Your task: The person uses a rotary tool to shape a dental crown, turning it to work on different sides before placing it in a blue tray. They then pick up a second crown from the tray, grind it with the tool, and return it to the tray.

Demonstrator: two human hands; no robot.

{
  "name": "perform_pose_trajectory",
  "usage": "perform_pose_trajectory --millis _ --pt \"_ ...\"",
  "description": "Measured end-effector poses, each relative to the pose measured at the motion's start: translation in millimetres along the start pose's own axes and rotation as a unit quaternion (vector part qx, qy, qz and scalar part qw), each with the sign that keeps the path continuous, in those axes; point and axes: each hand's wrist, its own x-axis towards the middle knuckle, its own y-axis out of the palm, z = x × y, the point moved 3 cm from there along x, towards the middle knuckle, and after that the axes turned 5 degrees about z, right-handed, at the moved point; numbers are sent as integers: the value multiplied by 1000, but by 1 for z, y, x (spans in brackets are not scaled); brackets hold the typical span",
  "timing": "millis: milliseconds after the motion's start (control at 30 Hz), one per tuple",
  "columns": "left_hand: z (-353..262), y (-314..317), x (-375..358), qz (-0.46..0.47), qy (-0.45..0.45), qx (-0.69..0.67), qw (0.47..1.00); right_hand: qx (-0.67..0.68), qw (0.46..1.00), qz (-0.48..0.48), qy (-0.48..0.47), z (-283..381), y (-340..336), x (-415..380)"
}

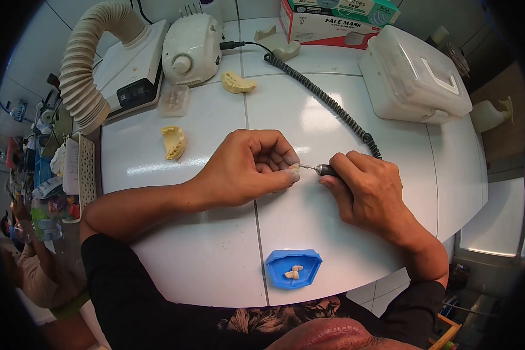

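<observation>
Near the middle of the white table, my left hand pinches a small tooth-coloured piece, apparently a dental crown, between thumb and fingertips; most of it is hidden. My right hand is wrapped round a rotary handpiece, whose thin bit points left and meets the piece or comes very close to it. From the handpiece a black coiled cord runs back to a white control unit. Closer to my body, a blue tray contains several tooth-coloured pieces.
Two yellowish plaster dental models, a near one and a far one, lie left of centre. Behind are a ribbed hose, a clear small box and a face mask box. A white case stands right; a person is far left.
</observation>
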Motion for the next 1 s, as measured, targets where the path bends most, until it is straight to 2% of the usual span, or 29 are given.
perform_pose_trajectory --millis 1000 --pt "-1 0 1 1 6 19 1000 -3 1000 10 -6 3 -2 2"
